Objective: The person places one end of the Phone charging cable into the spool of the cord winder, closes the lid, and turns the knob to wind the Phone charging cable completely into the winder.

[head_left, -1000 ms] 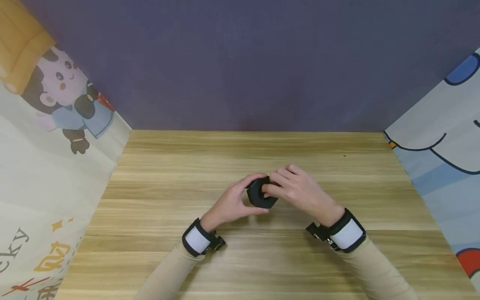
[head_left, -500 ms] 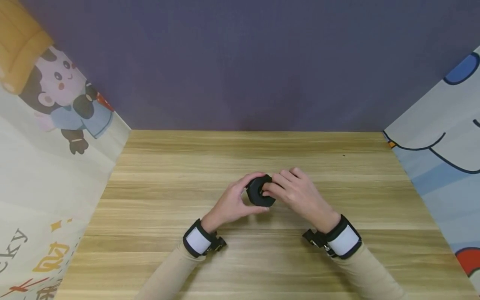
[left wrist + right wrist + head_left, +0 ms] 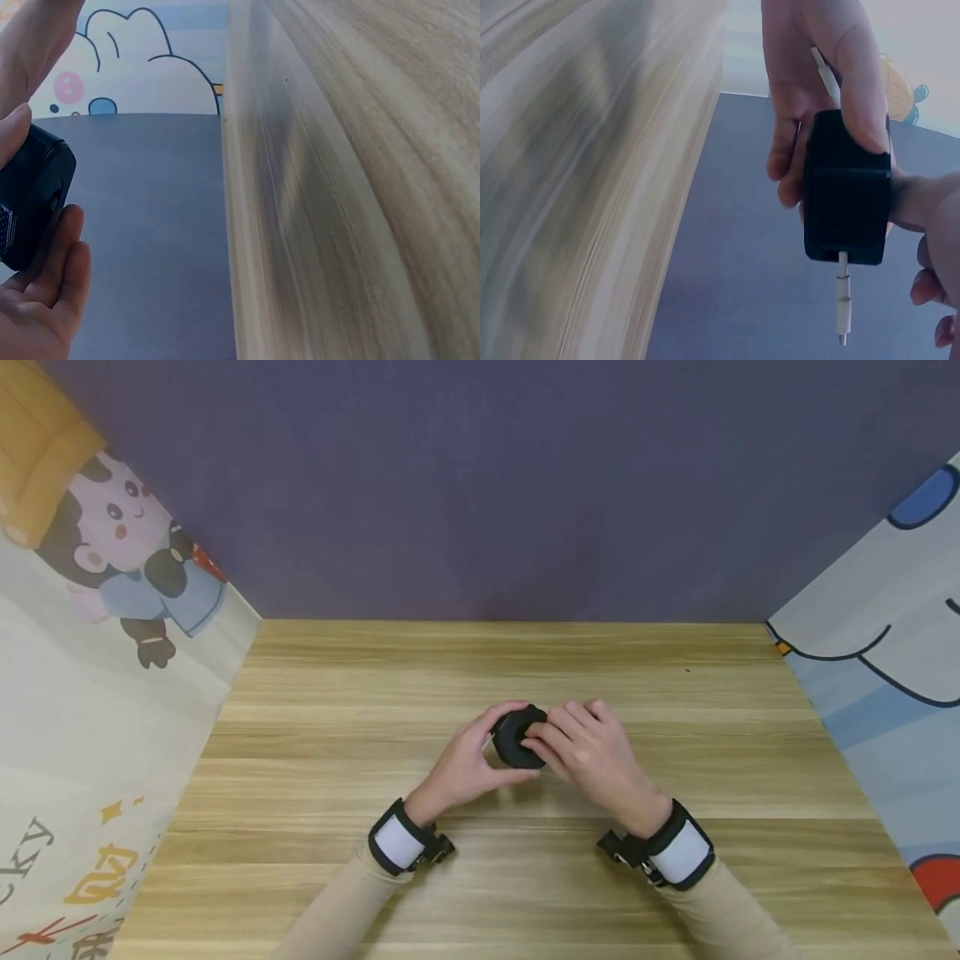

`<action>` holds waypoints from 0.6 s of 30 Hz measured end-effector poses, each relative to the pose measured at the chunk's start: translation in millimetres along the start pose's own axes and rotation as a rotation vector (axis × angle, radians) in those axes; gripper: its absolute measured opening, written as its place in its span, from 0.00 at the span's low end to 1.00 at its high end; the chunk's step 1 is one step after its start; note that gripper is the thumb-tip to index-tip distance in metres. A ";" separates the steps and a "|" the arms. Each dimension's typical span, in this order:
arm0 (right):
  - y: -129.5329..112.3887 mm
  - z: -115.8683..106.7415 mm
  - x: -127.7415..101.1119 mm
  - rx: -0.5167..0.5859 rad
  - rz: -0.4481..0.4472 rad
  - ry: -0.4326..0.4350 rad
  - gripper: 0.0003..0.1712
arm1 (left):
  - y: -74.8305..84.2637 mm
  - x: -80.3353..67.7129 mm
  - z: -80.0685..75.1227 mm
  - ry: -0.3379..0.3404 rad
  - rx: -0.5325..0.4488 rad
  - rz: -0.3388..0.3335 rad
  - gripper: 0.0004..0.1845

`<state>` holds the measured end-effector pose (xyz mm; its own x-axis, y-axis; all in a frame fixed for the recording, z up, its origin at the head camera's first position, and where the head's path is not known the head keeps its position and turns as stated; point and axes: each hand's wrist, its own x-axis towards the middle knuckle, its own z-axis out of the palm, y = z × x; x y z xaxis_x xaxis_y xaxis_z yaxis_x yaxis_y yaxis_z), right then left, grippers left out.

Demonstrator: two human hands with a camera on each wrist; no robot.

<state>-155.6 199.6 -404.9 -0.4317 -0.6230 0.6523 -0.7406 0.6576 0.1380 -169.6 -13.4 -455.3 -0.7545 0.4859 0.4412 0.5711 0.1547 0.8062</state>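
Note:
In the head view my left hand (image 3: pixel 468 764) grips a small black cable winder (image 3: pixel 508 745) by its outer rim, thumb on the near side and fingers on the far side. The thumb and fingertips of my right hand (image 3: pixel 588 756) pinch at the middle of its face. The winder is held above the table. In the right wrist view the black cable winder (image 3: pixel 847 206) is seen edge-on, with one white cable plug (image 3: pixel 843 307) sticking out below and another white cable end (image 3: pixel 825 73) above. The part under my right fingertips is hidden.
A wood-grain table (image 3: pixel 337 693) lies beneath both hands. Behind it stands a dark blue-grey wall (image 3: pixel 480 485). Printed cartoon panels flank the left (image 3: pixel 82 710) and right (image 3: pixel 892 693) sides. A tiny dark speck (image 3: pixel 687 671) is on the table at the far right.
My right hand and wrist have swung slightly left and toward me, its fingertips staying at the winder's middle. The winder has shifted a little left and away from me. My left hand barely moves.

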 end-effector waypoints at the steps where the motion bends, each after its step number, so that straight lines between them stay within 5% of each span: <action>1: -0.9 0.4 0.1 0.001 0.006 0.006 0.21 | 0.2 0.0 0.0 0.002 -0.002 -0.002 0.47; 18: -14.8 6.2 3.0 -0.001 0.137 0.059 0.21 | 2.2 -1.5 -0.1 0.039 0.014 -0.041 0.45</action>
<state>-149.1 185.4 -409.6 -0.4974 -0.5014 0.7080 -0.6763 0.7352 0.0457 -167.2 -13.9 -454.1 -0.7891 0.4450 0.4234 0.5439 0.1860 0.8183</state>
